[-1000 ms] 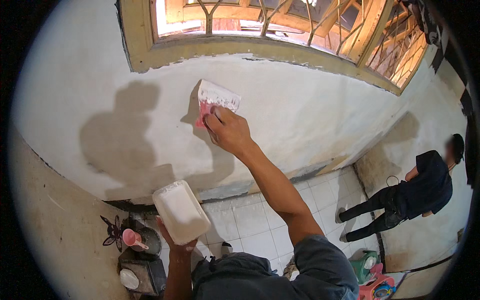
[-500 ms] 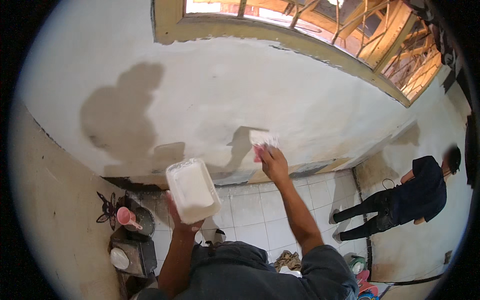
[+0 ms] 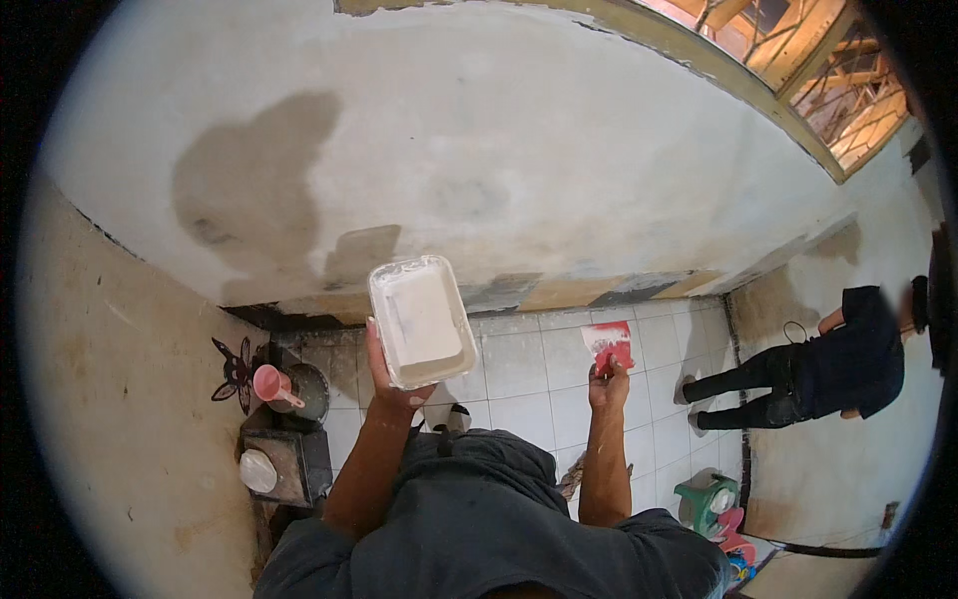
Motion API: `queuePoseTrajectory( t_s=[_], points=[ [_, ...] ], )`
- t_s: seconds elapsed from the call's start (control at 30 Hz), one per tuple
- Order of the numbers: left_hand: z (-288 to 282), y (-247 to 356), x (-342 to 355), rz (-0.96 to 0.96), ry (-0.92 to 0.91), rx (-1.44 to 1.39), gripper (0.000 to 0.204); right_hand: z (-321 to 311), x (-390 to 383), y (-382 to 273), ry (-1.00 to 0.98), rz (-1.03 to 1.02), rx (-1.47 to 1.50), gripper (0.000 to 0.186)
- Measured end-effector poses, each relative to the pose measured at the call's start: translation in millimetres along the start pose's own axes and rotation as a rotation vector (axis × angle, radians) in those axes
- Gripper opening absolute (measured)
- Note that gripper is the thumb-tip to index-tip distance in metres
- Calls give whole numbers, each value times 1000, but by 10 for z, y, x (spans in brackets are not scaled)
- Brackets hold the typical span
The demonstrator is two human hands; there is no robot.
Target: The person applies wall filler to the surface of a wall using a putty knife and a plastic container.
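My left hand [image 3: 381,375] holds up a white rectangular plastic tub [image 3: 380,319] from its near left side and underneath. Inside lies a smooth, cream-coloured paste [image 3: 424,314], with smears along the rim. Off to the right of the tub, my right hand [image 3: 609,387] grips a flat red putty scraper [image 3: 621,353]. Whitish paste coats part of the scraper's far edge. The scraper is apart from the wall and shows against the floor tiles. Ahead stands the whitish wall [image 3: 559,150], with grey patches and shadows on it.
A person in dark clothes [image 3: 808,374] stands at the right. A yellowish window frame [image 3: 699,65] runs along the upper right. On the left are a pink dipper [image 3: 271,383], a dark bucket [image 3: 313,395] and a box-like stand [image 3: 289,461]. A green plastic stool [image 3: 695,501] sits lower right.
My right hand has drawn the scraper away from the wall, back and to the right. The tub has shifted slightly right and nearer the upright. The view has tilted down, showing less window.
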State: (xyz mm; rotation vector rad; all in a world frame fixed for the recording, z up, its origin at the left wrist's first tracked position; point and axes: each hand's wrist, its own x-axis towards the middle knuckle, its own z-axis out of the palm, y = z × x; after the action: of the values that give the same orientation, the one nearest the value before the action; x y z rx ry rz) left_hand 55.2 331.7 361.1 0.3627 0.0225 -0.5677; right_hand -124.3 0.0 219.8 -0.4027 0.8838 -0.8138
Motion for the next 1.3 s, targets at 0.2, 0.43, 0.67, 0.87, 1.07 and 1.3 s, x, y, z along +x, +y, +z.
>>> queuePoseTrajectory(
  t_s=[0.2,0.43,0.67,0.87,1.07,1.3],
  points=[
    [36,38,-147,126,-126,156,72,784,-717,-70,-278,33,-86,16],
    [-138,275,-388,-79,-19,-52,63,1844,-1963,297,-701,-55,-587,18],
    [-247,566,-732,-138,-30,-84,64,2119,-2616,813,-965,-405,-1165,27],
    [-308,620,-943,-106,20,-62,70,2115,-2802,955,-973,-609,-1353,22],
    [-384,672,-1185,-121,-2,-18,69,1975,-3067,1078,-967,-488,-1429,21],
    [-423,699,-1424,-121,4,-35,65,1830,-3083,1216,-1046,-296,-1316,30]
  ],
)
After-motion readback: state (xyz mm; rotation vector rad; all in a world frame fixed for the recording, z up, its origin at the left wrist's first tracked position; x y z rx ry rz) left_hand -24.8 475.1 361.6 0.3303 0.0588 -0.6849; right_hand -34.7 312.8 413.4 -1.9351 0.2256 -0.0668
